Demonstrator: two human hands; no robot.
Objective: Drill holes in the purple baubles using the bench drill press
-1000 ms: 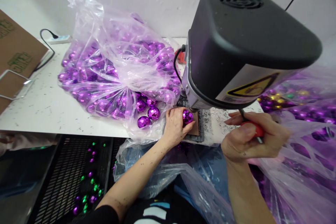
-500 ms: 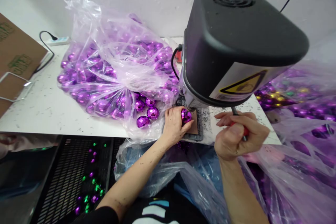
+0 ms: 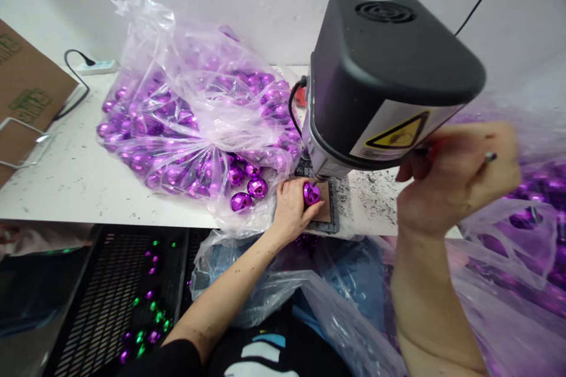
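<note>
Under the head of a black machine (image 3: 393, 65), my left hand (image 3: 292, 207) grips a shiny purple faceted ball (image 3: 312, 193) between thumb and fingers. The ball is over a brown pad (image 3: 325, 207) on the machine's dark base. My right hand (image 3: 460, 177), blurred, is wrapped round a lever handle (image 3: 490, 156) at the machine's right side; only the tip and a bit of red show. Just left of my left hand, loose purple balls (image 3: 257, 188) lie at the mouth of a clear bag.
A big clear bag of purple balls (image 3: 163, 123) covers the table's (image 3: 66, 188) middle left. A cardboard box (image 3: 22, 94) and a power strip (image 3: 97, 67) are at the left. Below is a black crate (image 3: 106, 283) with small green and purple balls. More bagged purple balls (image 3: 543, 188) lie right.
My right hand has moved up and to the right with the handle. The machine's head looks turned or shifted left. My left hand still holds the ball in almost the same place.
</note>
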